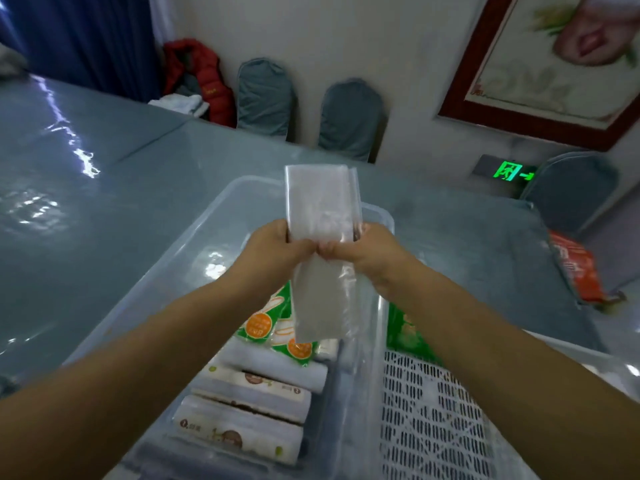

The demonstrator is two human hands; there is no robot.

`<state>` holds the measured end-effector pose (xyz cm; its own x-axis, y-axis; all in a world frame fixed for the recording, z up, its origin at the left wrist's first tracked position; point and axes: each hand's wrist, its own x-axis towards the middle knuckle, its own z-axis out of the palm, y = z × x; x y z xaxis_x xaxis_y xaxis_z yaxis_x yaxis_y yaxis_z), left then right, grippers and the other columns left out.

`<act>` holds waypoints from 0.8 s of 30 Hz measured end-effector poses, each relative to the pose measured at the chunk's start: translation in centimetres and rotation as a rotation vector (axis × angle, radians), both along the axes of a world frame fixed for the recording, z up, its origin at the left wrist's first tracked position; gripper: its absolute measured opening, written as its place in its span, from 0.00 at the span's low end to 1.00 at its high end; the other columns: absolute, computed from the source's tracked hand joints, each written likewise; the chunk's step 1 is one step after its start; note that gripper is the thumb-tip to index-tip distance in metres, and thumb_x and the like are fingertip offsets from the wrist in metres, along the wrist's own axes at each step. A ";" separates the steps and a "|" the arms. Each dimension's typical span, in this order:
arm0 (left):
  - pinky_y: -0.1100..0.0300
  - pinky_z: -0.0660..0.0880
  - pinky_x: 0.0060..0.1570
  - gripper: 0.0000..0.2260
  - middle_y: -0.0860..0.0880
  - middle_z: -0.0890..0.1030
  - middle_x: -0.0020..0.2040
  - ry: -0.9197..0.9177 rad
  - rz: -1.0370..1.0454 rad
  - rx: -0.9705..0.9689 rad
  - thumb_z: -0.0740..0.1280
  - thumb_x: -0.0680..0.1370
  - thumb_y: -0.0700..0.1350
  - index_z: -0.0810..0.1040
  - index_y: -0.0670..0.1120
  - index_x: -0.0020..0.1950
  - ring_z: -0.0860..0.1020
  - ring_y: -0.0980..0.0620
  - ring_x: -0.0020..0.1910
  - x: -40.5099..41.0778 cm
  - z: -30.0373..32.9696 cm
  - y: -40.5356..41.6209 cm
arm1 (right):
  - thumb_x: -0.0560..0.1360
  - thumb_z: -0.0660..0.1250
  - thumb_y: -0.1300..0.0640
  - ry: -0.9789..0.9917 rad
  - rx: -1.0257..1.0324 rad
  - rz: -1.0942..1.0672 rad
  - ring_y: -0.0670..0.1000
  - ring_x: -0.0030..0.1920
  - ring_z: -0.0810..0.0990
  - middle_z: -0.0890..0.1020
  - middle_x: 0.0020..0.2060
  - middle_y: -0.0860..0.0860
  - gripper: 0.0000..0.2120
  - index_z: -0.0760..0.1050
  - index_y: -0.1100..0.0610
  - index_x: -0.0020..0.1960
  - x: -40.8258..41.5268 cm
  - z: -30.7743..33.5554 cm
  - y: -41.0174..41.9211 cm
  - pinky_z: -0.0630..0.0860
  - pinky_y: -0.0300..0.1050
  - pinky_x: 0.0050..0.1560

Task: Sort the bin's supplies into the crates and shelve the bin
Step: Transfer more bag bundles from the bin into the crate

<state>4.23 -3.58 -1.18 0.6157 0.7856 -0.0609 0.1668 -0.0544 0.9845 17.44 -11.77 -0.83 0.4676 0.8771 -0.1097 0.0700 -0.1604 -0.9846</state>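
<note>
Both hands meet at the centre of the frame, above the clear plastic bin (221, 216). The left hand (277, 247) and the right hand (363, 252) each have their grip clamped on the middle of a flat pack of clear plastic bags (318, 202), thumbs almost touching. The pack stands upright in the air; its upper half rises toward the top of the bin's far rim, its lower half hangs down over the contents.

The pack looks light and thin. It seems soft and floppy rather than stiff, and its glossy film is probably slippery, so a pinch at one corner would likely let it sag or slide. Holding it across the middle with both hands, as now, keeps it flat; a one-handed hold would do best around the folded thickness at mid-length.

Lower in the frame, inside the bin, lie green and orange packets (277, 323) and several wrapped tissue packs (249, 393). At lower right, just beside the bin, stands a white slotted crate (433, 410) with a green packet (405, 330) at its far end. All rest on the grey counter (104, 202).
</note>
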 end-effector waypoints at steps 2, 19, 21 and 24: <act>0.59 0.79 0.38 0.05 0.48 0.83 0.41 -0.036 0.028 0.061 0.69 0.71 0.38 0.80 0.46 0.45 0.82 0.51 0.39 2.4 0.8 -2.6 | 0.66 0.73 0.67 0.063 0.038 -0.039 0.51 0.39 0.83 0.83 0.41 0.55 0.12 0.79 0.61 0.49 1.7 0.6 -2.8 0.81 0.44 0.44; 0.69 0.72 0.21 0.03 0.49 0.81 0.36 -0.004 -0.134 0.068 0.66 0.73 0.41 0.77 0.50 0.42 0.79 0.60 0.25 18.1 2.5 -20.2 | 0.67 0.74 0.61 -0.271 0.049 -0.831 0.55 0.48 0.80 0.80 0.44 0.52 0.13 0.74 0.56 0.49 17.9 1.5 -25.7 0.78 0.50 0.48; 0.63 0.77 0.26 0.02 0.45 0.82 0.39 0.012 -0.125 0.017 0.66 0.73 0.42 0.78 0.47 0.45 0.81 0.53 0.30 19.4 1.2 -21.8 | 0.67 0.72 0.59 -0.485 -0.006 -0.974 0.53 0.54 0.74 0.72 0.51 0.48 0.19 0.70 0.54 0.55 18.2 0.1 -27.6 0.74 0.50 0.55; 0.53 0.79 0.37 0.05 0.43 0.82 0.41 0.022 -0.079 -0.051 0.67 0.73 0.42 0.77 0.45 0.48 0.81 0.44 0.39 21.2 -1.0 -24.1 | 0.70 0.70 0.59 -0.497 0.100 -0.877 0.44 0.49 0.74 0.71 0.50 0.43 0.17 0.68 0.48 0.54 16.9 -2.8 -29.5 0.74 0.42 0.51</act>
